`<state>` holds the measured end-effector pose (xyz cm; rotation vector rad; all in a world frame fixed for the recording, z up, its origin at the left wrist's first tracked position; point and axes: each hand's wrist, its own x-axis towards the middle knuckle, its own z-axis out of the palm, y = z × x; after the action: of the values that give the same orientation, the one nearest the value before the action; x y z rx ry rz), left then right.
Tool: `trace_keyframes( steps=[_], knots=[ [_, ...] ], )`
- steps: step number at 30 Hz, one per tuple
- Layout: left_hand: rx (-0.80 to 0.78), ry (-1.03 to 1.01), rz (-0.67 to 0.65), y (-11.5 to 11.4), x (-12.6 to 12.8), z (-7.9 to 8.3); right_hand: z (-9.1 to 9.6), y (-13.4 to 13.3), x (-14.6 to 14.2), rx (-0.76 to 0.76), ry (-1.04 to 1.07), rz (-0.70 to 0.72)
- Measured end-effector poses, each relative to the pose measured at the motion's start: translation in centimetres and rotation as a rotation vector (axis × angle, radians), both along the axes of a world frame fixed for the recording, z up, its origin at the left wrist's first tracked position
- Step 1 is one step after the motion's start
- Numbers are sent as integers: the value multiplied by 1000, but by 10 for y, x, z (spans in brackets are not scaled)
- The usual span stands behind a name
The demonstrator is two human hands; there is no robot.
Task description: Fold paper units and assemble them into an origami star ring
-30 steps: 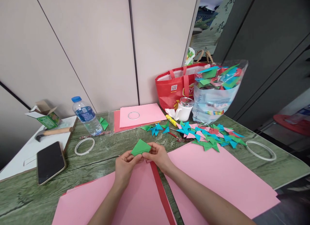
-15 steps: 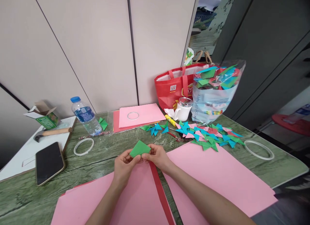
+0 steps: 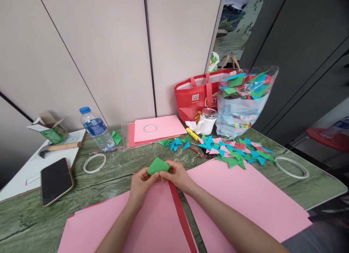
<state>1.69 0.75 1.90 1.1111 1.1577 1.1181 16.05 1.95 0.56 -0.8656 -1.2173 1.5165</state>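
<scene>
A folded green paper piece [image 3: 157,165] is held just above the green table [image 3: 114,175], in the middle of the view. My left hand [image 3: 141,185] pinches its lower left edge. My right hand [image 3: 177,175] pinches its right corner, fingers closed. Beneath my wrists lie large pink paper sheets [image 3: 245,195] with a red strip [image 3: 181,215] between them. A pile of folded blue, pink and green paper pieces [image 3: 234,151] lies to the right, beyond the pink sheet.
A phone [image 3: 56,181], a hammer [image 3: 58,147], a small box [image 3: 49,129] and a water bottle [image 3: 95,130] stand at the left. White rings [image 3: 94,163] [image 3: 291,167] lie on the table. A red bag [image 3: 199,96], a white mug [image 3: 207,123] and a clear bag of folded papers [image 3: 242,100] stand at the back.
None beyond a slight shift of the view; both hands keep hold of the green piece in the same place.
</scene>
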Motion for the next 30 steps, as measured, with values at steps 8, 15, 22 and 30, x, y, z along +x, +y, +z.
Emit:
trace_keyframes(
  steps=[8,15,22,30],
  knots=[
    [3,89,-27,-1,-1,3,-5,2,3,64,-48,-27],
    [11,-6,64,0,-1,-2,-4,0,0,80,-49,-89],
    [277,25,111,1,-4,-6,-4,-1,1,186,-22,-134],
    [518,223,90,1,-7,-6,-2,-2,2,488,-153,-234]
  ],
)
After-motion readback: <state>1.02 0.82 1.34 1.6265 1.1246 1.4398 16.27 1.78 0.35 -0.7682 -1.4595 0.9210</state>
